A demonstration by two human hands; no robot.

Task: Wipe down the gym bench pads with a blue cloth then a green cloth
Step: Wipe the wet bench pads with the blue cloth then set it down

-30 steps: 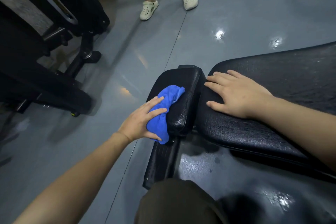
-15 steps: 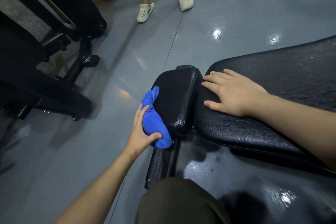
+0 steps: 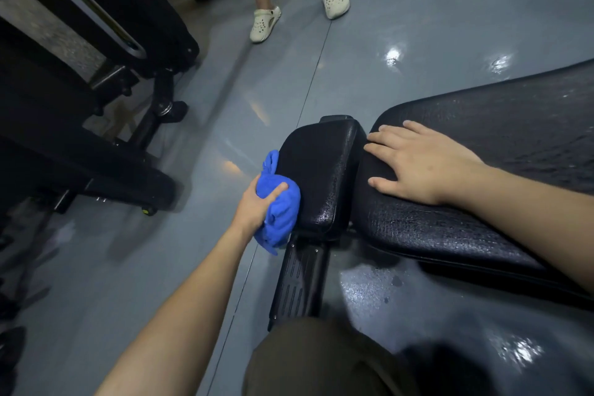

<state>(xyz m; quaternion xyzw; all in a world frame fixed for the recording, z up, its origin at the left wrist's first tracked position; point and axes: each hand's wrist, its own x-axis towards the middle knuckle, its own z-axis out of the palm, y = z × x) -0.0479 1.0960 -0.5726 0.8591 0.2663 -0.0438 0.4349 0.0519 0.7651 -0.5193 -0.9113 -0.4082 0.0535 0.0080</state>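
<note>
Against the left side face of the small seat pad (image 3: 321, 170) my left hand (image 3: 254, 206) presses the blue cloth (image 3: 279, 202), fingers curled tight round a bunched wad of it, thumb on top; loose corners stick out above and hang below the fist. Right of that, my right hand (image 3: 421, 164) lies flat, fingers spread, on the near end of the long back pad (image 3: 482, 202), holding nothing and, in my judgement, steadying the bench; the two hands are well apart, with the seat pad between them. Both pads are black, textured and glossy, apparently damp, so I judge them slippery under a flat palm. The cloth looks soft, light and limp; it is best held as a wad in the palm, with enough fabric left facing the pad to wipe cleanly. No green cloth is in view. Below the seat pad a ribbed black frame cover (image 3: 299, 286) runs toward me; the grey floor (image 3: 418, 42) shines, with wet specks beneath the bench. Far off, another person's feet in pale clogs (image 3: 265, 24) stand clear of the work.
</note>
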